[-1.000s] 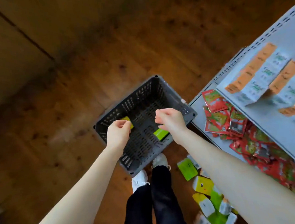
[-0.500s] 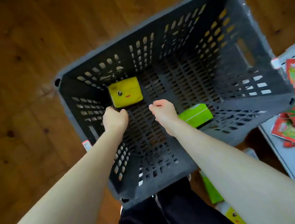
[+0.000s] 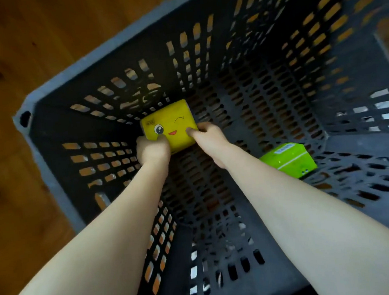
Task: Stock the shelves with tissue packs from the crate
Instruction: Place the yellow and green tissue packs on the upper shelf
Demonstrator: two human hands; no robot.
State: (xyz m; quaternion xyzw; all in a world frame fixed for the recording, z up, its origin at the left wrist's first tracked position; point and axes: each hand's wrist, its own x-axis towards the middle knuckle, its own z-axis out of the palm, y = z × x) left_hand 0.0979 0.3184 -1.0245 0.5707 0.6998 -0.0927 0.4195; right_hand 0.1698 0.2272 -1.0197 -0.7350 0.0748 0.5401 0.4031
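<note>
Pretty close to the end of this one I reckon. The crate (image 3: pixel 49 134) is nearly cleaned out, with just two tissue packs showing on its bottom. The yellow pack (image 3: pixel 170 123) with the winky face sits near the far-left corner, and both hands are on it: left hand (image 3: pixel 152 151) and right hand (image 3: pixel 207 134), fingers curled round its edges, thumbs pressed on the face. The green pack (image 3: pixel 288 160) lies untouched, off to the right by the wall. The shelves aren't in view, so I can't say how they look.
</note>
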